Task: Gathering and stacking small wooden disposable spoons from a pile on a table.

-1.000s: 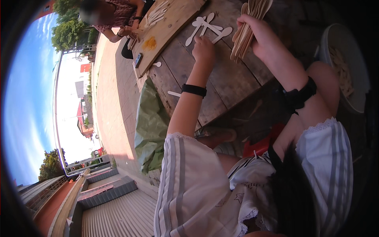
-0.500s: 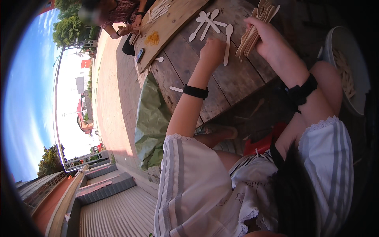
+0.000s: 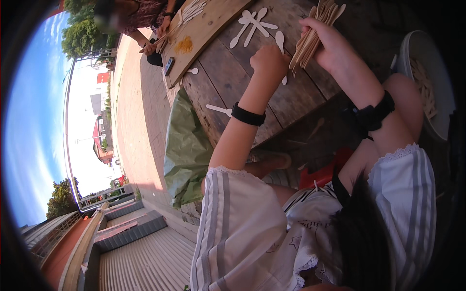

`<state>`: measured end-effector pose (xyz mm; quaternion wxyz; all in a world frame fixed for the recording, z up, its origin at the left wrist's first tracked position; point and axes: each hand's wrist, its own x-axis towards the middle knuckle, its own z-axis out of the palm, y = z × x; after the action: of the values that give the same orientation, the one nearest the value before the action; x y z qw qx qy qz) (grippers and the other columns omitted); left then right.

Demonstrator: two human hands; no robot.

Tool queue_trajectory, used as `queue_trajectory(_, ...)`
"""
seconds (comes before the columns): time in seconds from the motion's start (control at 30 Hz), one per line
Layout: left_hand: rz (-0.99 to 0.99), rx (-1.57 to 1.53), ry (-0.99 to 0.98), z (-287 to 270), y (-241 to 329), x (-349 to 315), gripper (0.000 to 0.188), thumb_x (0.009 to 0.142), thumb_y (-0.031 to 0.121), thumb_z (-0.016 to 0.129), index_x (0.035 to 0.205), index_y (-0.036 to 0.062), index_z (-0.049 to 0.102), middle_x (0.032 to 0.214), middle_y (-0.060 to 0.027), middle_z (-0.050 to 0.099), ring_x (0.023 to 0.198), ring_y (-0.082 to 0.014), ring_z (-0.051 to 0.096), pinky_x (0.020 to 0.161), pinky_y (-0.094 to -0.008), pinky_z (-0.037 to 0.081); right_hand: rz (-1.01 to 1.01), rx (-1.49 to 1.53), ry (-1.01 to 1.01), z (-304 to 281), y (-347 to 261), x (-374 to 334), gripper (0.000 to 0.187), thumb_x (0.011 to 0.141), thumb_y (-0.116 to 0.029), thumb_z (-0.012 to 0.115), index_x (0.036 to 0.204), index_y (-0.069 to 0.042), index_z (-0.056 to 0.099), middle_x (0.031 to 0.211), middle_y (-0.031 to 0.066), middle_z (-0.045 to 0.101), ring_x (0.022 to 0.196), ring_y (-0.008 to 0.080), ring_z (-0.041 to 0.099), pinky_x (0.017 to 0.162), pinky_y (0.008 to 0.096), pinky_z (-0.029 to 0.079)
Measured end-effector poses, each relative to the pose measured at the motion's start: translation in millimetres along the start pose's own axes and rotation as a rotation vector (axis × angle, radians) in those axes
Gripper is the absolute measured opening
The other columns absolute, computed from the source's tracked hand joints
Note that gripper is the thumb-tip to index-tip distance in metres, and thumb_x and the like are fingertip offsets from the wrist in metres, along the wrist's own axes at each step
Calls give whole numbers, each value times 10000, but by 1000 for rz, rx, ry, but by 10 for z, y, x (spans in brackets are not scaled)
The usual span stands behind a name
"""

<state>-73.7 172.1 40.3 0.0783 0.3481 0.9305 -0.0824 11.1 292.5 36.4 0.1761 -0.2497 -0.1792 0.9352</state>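
My right hand [image 3: 326, 47] is closed around a thick bundle of pale wooden spoons [image 3: 310, 47], held at the far right of the plank table. To its left, my left hand [image 3: 270, 63] is curled over the middle of a single wooden spoon [image 3: 280, 40]. That spoon's bowl and handle end show on either side of the hand; the fingertips are hidden beneath. Just beyond, several wooden spoons [image 3: 256, 24] lie crossed on the boards. Another light wooden piece [image 3: 218, 109] lies near my left wrist, its end partly covered by the wristband.
The dark plank table [image 3: 228, 68] carries a lighter board [image 3: 208, 29] with orange bits [image 3: 184, 45], a phone-like device [image 3: 169, 66] and more sticks. Another person's hand [image 3: 149, 48] holds sticks there. Green plastic sheet [image 3: 187, 150] hangs at the left; a basin [image 3: 405, 53] with wooden pieces stands right.
My left hand has moved right, onto the single spoon, which has turned slightly. My right hand keeps its bundle. The other person's hands have shifted.
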Motion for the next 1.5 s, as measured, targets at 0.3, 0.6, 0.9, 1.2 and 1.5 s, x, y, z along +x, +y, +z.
queue_trajectory(0.3, 157, -324, 45, -359, -206, -103, 310, 750, 306, 649, 838, 11, 684, 720, -99, 648, 711, -221, 652, 610, -330, 487, -21, -132, 40, 31, 72, -184, 148, 770, -119, 678, 845, -36, 581, 781, 53, 577, 701, 163, 572, 643, 347, 507)
queue_trajectory(0.6, 44, -944, -72, -475, -461, 137, 530, 847, 498, 588, 972, -14, 642, 742, -17, 597, 665, -109, 539, 661, -239, 418, -66, -176, -84, 162, 34, -347, 129, 819, -130, 625, 869, -12, 613, 794, 71, 626, 719, 152, 616, 644, 303, 508)
queue_trajectory(0.9, -178, -212, 144, 130, -588, 995, 472, 748, 429, 589, 908, -7, 671, 911, -198, 664, 888, -358, 635, 798, -422, 504, 142, 145, -91, 340, -227, -308, 107, 831, -103, 588, 892, -32, 537, 809, 83, 582, 708, 199, 574, 605, 365, 488)
queue_trajectory(1.2, 81, -653, 124, -392, -583, 473, 308, 827, 291, 585, 890, 2, 671, 781, -70, 649, 691, -167, 596, 638, -303, 459, -129, 26, 146, 309, -144, -299, 236, 800, -156, 649, 975, -14, 577, 887, 84, 602, 837, 187, 600, 720, 310, 501)
queue_trajectory(1.5, 263, -1232, -322, -657, -348, -158, 241, 934, 261, 537, 938, 28, 595, 746, 86, 489, 660, -11, 397, 614, -186, 332, -73, 17, -251, 292, -43, -332, 264, 806, -201, 660, 995, -32, 586, 832, 49, 601, 783, 154, 609, 689, 317, 513)
